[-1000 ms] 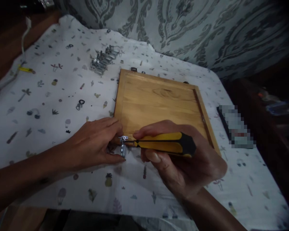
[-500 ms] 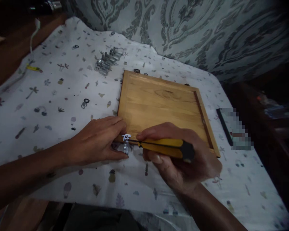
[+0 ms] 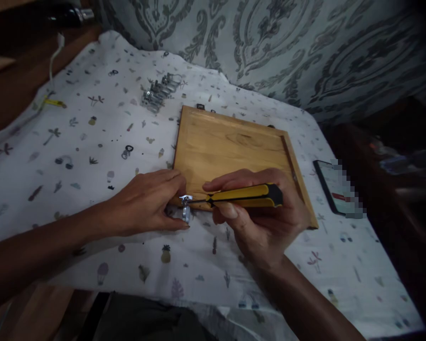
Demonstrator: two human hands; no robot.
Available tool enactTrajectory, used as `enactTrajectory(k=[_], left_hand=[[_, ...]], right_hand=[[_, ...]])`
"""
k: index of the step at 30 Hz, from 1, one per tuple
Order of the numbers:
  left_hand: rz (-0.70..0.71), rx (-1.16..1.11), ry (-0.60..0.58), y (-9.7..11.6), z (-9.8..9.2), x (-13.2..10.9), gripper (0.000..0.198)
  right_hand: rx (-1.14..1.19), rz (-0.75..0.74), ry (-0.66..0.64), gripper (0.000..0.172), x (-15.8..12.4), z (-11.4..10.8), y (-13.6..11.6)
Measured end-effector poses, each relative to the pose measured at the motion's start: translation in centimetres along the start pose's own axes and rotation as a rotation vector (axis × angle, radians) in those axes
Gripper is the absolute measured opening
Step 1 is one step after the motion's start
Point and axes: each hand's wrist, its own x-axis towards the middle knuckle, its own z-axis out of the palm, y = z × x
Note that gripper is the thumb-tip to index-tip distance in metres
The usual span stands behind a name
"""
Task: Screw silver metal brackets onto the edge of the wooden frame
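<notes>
My right hand is closed around the yellow-and-black handle of a screwdriver. The screwdriver's thin shaft points left, and its tip meets a small silvery metal fitting at the near left corner of a framed wooden panel. My left hand grips the fitting there, the fingers over the panel's corner and the thumb by the fitting's lower end. The panel lies on the patterned cloth. Exactly where the tip sits on the fitting is too small to make out.
Several similar metal fittings stand in a row beyond the panel. A phone, partly blurred out, lies to the right on the cloth. Toward the back left are a white cable and a small yellow item. Patterned fabric rises behind.
My right hand and the screwdriver's handle have shifted slightly up and left, so the screwdriver lies more level. My left hand stays on the fitting. The view has moved a little.
</notes>
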Motion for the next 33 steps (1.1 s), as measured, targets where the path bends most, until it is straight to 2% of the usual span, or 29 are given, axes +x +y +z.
enactTrajectory(k=[4,9,14,16,21,33], left_hand=[[0.029,-0.024,0.036,-0.44,0.41,-0.09,0.034],[0.056,-0.041,0.072,-0.81,0.77,-0.32,0.032],[0.049,-0.043,0.078,-0.55,0.66,-0.33,0.035],[0.032,-0.028,0.067,-0.35,0.49,-0.27,0.033],[-0.01,-0.015,0.006,0.04,0.08,-0.14,0.033],[-0.006,-0.017,0.033,-0.14,0.3,-0.17,0.034]], right_hand=[[-0.031,0.056,-0.014,0.016,0.0,-0.16,-0.36],[0.003,-0.01,0.006,0.019,0.32,-0.24,-0.45],[-0.048,0.005,0.176,0.016,0.64,-0.01,-0.23],[-0.078,-0.005,0.206,0.015,0.61,0.1,-0.08],[-0.15,-0.049,0.164,0.014,0.48,-0.04,0.06],[-0.077,-0.001,0.159,0.013,0.49,0.05,0.04]])
